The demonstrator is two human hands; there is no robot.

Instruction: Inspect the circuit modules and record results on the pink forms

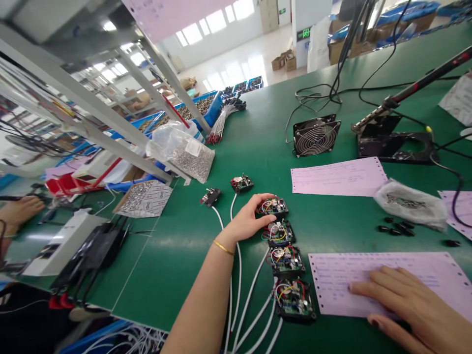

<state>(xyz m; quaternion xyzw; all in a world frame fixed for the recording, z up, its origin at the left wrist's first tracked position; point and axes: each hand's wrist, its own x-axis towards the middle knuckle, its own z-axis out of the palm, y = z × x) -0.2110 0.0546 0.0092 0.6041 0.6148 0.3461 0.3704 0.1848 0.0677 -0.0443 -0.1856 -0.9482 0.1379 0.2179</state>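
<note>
My left hand (pixel 252 219) grips the farthest small black case with a circuit board (pixel 278 207), thumb on the near side and fingers round the far side. It is the top one of a column of similar open cases; the nearest case (pixel 294 298) shows a green board with red, yellow and white wires. White cables (pixel 253 287) run from the column toward me. My right hand (pixel 407 302) lies with fingers stretched over a pink printed sheet (pixel 334 285). Beyond my left hand sit two further black units, one board side up (pixel 242 183), the other (pixel 210 196) tilted.
A small fan (pixel 316 136) and a soldering iron (pixel 383 110) in its stand are at the back right. A plastic bag of parts (pixel 411 202) and loose black pieces (pixel 396 228) lie right. Another person's hand (pixel 24 212) shows far left, beyond a white device (pixel 62 246).
</note>
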